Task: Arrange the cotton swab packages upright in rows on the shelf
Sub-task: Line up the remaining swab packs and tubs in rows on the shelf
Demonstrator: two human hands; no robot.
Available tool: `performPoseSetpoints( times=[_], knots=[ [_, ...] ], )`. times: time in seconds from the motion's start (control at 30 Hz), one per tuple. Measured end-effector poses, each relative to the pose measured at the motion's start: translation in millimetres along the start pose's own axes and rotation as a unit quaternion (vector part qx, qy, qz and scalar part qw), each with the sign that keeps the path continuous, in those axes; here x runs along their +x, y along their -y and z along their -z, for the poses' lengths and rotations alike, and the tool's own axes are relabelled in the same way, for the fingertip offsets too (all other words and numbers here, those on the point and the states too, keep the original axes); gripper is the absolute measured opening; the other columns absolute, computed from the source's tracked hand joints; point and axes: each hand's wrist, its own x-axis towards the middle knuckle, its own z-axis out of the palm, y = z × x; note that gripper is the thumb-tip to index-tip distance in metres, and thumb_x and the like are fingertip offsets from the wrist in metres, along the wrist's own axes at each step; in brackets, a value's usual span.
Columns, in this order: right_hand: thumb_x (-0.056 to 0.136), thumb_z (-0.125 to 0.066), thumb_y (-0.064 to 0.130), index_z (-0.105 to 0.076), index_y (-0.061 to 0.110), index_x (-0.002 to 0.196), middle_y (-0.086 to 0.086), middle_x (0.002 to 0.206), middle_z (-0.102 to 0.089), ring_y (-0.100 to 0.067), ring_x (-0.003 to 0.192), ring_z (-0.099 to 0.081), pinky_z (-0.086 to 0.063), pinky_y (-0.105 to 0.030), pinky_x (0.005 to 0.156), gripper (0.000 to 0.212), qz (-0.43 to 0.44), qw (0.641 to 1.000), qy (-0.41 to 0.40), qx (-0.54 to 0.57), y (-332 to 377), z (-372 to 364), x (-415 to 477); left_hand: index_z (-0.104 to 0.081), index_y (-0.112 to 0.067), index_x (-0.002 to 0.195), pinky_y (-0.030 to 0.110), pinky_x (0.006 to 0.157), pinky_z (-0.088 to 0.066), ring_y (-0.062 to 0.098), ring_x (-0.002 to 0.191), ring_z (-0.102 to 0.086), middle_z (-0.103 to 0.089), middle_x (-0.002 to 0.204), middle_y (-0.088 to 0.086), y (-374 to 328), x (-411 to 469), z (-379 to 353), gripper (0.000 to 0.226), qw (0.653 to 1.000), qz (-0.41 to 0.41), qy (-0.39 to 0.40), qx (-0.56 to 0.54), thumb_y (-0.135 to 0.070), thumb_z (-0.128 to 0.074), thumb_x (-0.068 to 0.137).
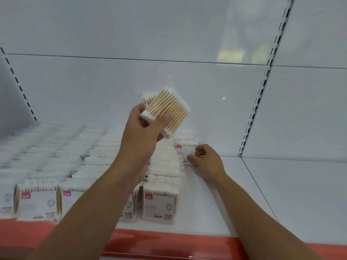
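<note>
Cotton swab packages (160,202) stand upright in rows on the white shelf (212,203). One package (168,109), sticks showing, tilts above them.

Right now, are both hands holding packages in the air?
No, left hand holds a raised package; right hand pinches a standing package on the shelf.

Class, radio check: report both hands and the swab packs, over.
Left hand grips raised pack. Right hand pinches upright pack on shelf. No obstruction seen.
</note>
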Motion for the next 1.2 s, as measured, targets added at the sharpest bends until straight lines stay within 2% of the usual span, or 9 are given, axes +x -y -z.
performPoseSetpoints(
  times=[0.2,0.3,0.43,0.57,0.83,0.97,1.07,1.13,1.2],
  knots=[
    [0.084,-0.073,0.026,-0.058,0.020,0.112,0.010,0.103,-0.061,-0.011,0.087,-0.061,-0.046,-0.028,0.080,0.033,0.019,1.000,-0.021,0.004,13.2,10.5,-13.6,-0.056,-0.016,0.128,0.031,0.089,-0.057,0.010,0.103,-0.070,-0.072,0.112,-0.004,5.6,0.2,-7.4,0.040,1.000,0.013,0.017,0.012,-0.012,-0.070,0.090],
    [0.089,-0.069,0.034,-0.061,0.028,0.113,0.019,0.095,-0.064,0.004,0.080,-0.060,-0.049,-0.025,0.080,0.026,0.048,0.986,-0.074,0.138,34.8,27.5,-38.3,-0.057,-0.016,0.126,0.029,0.087,-0.057,0.010,0.104,-0.070,-0.072,0.112,-0.005,5.8,0.4,-11.2,0.039,0.999,0.015,0.033,0.019,-0.013,-0.070,0.090],
    [0.089,-0.065,0.043,-0.064,0.034,0.105,0.021,0.094,-0.067,0.004,0.081,-0.063,-0.050,-0.021,0.073,0.018,0.072,0.969,-0.089,0.218,63.1,50.9,-69.2,-0.057,-0.018,0.126,0.034,0.090,-0.056,0.013,0.106,-0.070,-0.072,0.114,-0.004,9.8,-1.6,-20.6,0.040,0.998,0.016,0.057,0.034,-0.014,-0.071,0.089],
    [0.087,-0.070,0.035,-0.065,0.021,0.111,0.011,0.093,-0.071,-0.006,0.076,-0.067,-0.052,-0.023,0.067,0.029,0.053,0.950,-0.004,0.308,81.0,63.2,-82.6,-0.057,-0.022,0.124,0.043,0.098,-0.054,0.014,0.107,-0.070,-0.073,0.113,-0.005,12.4,-7.8,-31.6,0.038,0.994,0.016,0.095,0.056,-0.017,-0.072,0.090],
    [0.085,-0.071,0.010,-0.056,0.020,0.102,0.006,0.080,-0.070,-0.010,0.069,-0.068,-0.051,-0.020,0.058,0.025,0.074,0.903,-0.020,0.424,80.6,77.0,-92.8,-0.055,-0.019,0.126,0.032,0.094,-0.056,0.011,0.103,-0.071,-0.072,0.114,-0.004,14.4,-16.7,-40.3,0.043,0.989,0.053,0.126,0.053,-0.019,-0.075,0.087],
    [0.086,-0.070,0.010,-0.058,0.015,0.108,0.001,0.094,-0.066,-0.007,0.065,-0.061,-0.045,-0.020,0.056,0.025,0.093,0.894,-0.106,0.426,77.4,85.6,-96.5,-0.057,-0.016,0.126,0.031,0.092,-0.057,0.011,0.102,-0.071,-0.072,0.115,-0.004,11.9,-12.5,-37.7,0.037,0.995,0.069,0.072,0.010,-0.014,-0.070,0.091],
    [0.085,-0.074,0.019,-0.061,0.021,0.102,0.012,0.093,-0.064,-0.006,0.060,-0.051,-0.040,-0.020,0.057,0.022,0.101,0.913,-0.185,0.350,74.4,83.7,-97.9,-0.056,-0.018,0.125,0.033,0.096,-0.055,0.007,0.098,-0.071,-0.070,0.114,-0.007,6.5,-14.6,-39.7,0.035,0.996,0.062,0.065,0.004,-0.018,-0.069,0.092],
    [0.082,-0.076,0.031,-0.059,0.031,0.095,0.018,0.090,-0.062,-0.004,0.056,-0.047,-0.039,-0.017,0.054,0.022,0.131,0.939,-0.182,0.260,76.4,74.5,-102.8,-0.054,-0.018,0.127,0.034,0.098,-0.055,0.006,0.100,-0.070,-0.070,0.114,-0.008,6.2,-21.4,-45.8,0.045,0.993,0.051,0.105,0.014,-0.027,-0.073,0.087],
    [0.081,-0.077,0.036,-0.057,0.038,0.094,0.020,0.102,-0.061,-0.004,0.059,-0.055,-0.042,-0.013,0.054,0.024,0.160,0.959,-0.142,0.186,78.8,63.5,-107.6,-0.051,-0.023,0.131,0.035,0.096,-0.054,0.008,0.105,-0.069,-0.070,0.115,-0.011,8.6,-27.3,-50.6,0.062,0.989,0.052,0.136,0.029,-0.039,-0.080,0.079]
  ],
)
